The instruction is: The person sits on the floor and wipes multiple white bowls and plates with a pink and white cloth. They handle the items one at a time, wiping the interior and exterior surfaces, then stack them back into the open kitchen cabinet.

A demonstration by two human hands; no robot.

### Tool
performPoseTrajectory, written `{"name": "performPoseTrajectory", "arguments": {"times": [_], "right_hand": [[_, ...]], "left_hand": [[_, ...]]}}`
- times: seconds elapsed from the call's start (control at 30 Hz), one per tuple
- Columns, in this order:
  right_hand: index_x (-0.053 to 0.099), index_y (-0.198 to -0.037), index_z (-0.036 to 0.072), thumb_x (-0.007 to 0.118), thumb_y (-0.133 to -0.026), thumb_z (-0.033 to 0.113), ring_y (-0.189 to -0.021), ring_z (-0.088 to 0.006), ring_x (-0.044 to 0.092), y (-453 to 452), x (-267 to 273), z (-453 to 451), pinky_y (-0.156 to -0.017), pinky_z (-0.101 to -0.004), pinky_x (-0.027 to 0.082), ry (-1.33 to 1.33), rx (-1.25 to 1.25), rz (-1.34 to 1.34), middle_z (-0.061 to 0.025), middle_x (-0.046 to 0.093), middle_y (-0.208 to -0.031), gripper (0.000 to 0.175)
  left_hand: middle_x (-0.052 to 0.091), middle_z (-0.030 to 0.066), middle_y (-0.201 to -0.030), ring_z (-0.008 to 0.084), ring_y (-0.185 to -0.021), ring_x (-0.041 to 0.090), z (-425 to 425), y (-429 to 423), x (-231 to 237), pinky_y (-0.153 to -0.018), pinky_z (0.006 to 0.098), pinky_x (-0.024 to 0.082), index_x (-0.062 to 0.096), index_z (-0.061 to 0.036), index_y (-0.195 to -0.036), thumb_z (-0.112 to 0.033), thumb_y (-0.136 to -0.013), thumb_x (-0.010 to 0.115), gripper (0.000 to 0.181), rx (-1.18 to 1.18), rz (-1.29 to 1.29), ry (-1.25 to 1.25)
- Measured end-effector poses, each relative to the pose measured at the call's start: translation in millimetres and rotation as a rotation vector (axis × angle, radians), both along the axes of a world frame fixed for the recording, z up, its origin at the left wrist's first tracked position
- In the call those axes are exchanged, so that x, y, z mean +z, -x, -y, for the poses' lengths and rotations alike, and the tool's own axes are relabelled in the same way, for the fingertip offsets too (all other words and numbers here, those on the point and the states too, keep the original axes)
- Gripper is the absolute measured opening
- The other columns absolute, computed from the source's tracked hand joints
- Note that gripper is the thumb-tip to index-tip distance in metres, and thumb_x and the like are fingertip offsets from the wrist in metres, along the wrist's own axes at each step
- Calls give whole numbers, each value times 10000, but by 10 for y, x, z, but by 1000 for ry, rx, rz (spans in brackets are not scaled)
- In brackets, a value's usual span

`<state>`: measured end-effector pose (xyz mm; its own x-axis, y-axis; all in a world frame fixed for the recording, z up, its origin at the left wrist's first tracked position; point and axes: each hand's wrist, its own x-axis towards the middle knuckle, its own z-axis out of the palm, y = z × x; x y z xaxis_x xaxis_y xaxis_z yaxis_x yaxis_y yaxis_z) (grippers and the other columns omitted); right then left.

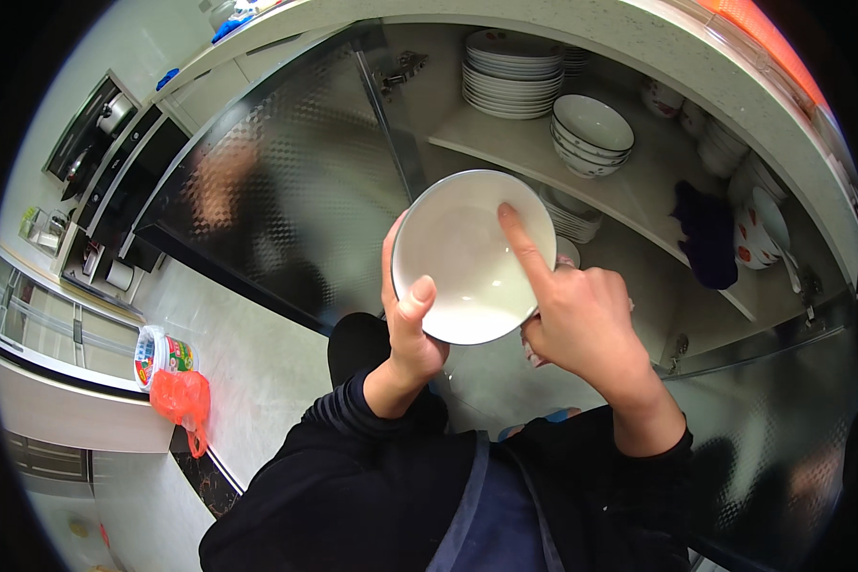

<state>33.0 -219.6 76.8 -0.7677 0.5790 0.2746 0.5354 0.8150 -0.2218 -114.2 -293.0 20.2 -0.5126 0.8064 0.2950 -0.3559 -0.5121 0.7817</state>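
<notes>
A white bowl [465, 243] with a thin dark rim is tilted so that its inside faces me. My left hand [409, 322] grips it on the left, thumb over the rim and fingers behind. The index finger of my right hand [586, 314] extends over the bowl's inner wall and seems to touch it. Its other fingers are curled around what looks like a pinkish cloth [533, 355], mostly hidden by the hand. Beyond the bowl, a stack of patterned bowls [592, 136] stands on the cabinet shelf [493, 143].
Stacked plates [513, 75] stand at the shelf's back left. A dark cloth [704, 236] hangs over its front edge, beside a bowl with red motifs [754, 236]. More plates [572, 218] sit below. Open cabinet doors [279, 179] flank me. A bucket [168, 354] and red plastic bag [180, 400] are left.
</notes>
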Motion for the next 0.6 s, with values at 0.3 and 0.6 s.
{"name": "performPoseTrajectory", "arguments": {"times": [0.3, 0.6], "right_hand": [[307, -1358, 138, 590, -594, 77, -587, -309, 617, 65, -266, 154, -530, -395, 493, 263, 248, -54, -118, 624, -665, 817], [463, -1213, -108, 499, -603, 17, -887, -149, 587, -260, -276, 94, -806, -262, 442, 1487, 733, -746, -140, 620, -1021, 624]], "left_hand": [[455, 174, -1222, 283, -1113, 469, 2, 143, -140, -921, 376, 391, 305, 0, -1315, -321, -714, 472, 701, 24, -102, -23], [542, 161, -1116, 273, -1027, 527, 16, 105, 95, -877, 349, 414, 458, 22, -1168, -349, -808, 378, 523, -58, 150, 99]]}}
